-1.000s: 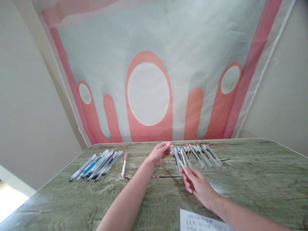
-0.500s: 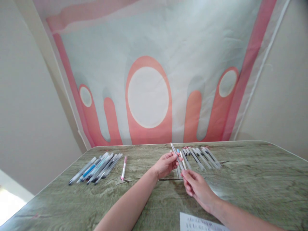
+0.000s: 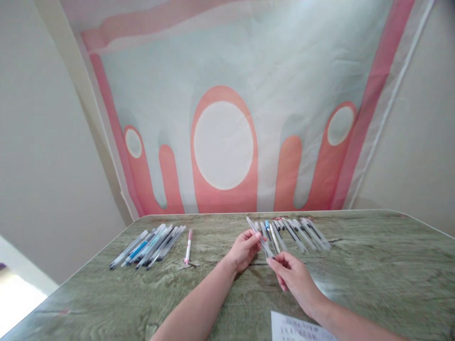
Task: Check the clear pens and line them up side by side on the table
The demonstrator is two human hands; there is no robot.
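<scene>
One pen (image 3: 266, 246), lower right of centre, and fingers of the left hand (image 3: 245, 248) have slid down to pinch mid-length, the right hand (image 3: 289, 272) gripping its near end: steadier control, I'd judge.

Slim pen (image 3: 266, 246), pale translucent barrel, held aslant in both hands.
The far end points up and to the left, past the fingers of the left hand (image 3: 245, 251), which pinch the barrel near its middle; the near end slopes down and to the right into the fingertips of the right hand (image 3: 293, 277). The barrel appears straight. Fingers cover part of it; the ink colour cannot be determined.
</scene>
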